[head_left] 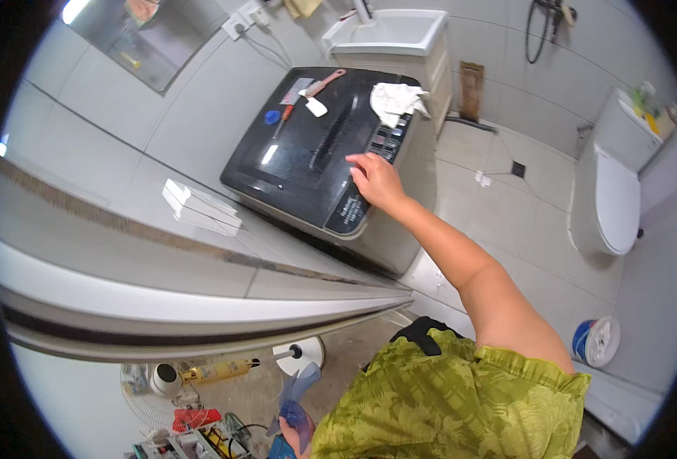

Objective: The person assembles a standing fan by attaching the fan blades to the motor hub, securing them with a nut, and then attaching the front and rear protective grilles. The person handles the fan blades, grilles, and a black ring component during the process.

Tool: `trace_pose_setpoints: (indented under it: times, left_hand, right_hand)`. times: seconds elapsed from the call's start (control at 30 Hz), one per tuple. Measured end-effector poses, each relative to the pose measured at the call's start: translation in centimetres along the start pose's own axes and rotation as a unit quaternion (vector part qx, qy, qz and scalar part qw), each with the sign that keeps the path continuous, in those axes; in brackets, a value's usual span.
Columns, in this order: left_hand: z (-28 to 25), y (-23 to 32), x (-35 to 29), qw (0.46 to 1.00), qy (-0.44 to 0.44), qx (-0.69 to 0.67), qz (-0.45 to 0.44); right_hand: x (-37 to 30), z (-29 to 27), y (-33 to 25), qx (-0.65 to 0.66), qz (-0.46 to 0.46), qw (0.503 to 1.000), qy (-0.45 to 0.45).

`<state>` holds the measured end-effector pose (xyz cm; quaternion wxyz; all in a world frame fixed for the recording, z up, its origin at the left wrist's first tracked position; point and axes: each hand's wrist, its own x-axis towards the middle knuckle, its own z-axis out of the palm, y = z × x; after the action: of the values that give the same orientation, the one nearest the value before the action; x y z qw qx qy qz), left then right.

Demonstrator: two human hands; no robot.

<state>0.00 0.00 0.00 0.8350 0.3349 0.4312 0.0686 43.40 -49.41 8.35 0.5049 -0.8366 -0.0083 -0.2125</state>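
Observation:
My right hand (377, 181) is over the front edge of a black-topped washing machine (308, 164), beside its control panel (385, 142). Thumb and forefinger are apart, with nothing between them. A crumpled white cloth (397, 103) lies beyond the hand. Farther back on the lid are a pink-handled brush (326, 82), a white scraper (315, 106), a red-handled screwdriver (287, 112) and a blue cap (272, 117). At the lower edge my left hand (295, 437), partly hidden by my green sleeve, holds a translucent blue fan blade (299, 389).
A door frame (201, 294) runs between the washer and a cluttered floor with a fan guard (143, 394), a round white base (302, 356) and a toolbox (205, 442). A sink (388, 32) stands behind the washer. A toilet (612, 199) and bucket (600, 341) are right.

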Motion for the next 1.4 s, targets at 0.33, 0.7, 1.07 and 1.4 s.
trace_pose_setpoints:
  times: [0.33,0.7,1.07,1.4]
  left_hand:
    - [5.7,-1.4,-6.7,0.986,0.082,-0.037,0.141]
    - [10.1,-2.0,-11.7,0.943,0.193,-0.061,0.263]
    - [11.9,-1.3,-13.6,0.929,0.206,-0.057,0.302]
    - [9.0,0.6,-10.6,0.920,0.045,-0.115,0.372]
  right_hand:
    - [18.5,13.4,-3.2,-0.179,-0.128,0.975,-0.023]
    - [26.8,17.6,-4.6,-0.350,-0.036,0.921,-0.166]
    - [25.3,20.6,-4.4,-0.345,-0.224,0.905,-0.107]
    - [19.8,18.1,-8.9,-0.112,-0.125,0.971,-0.171]
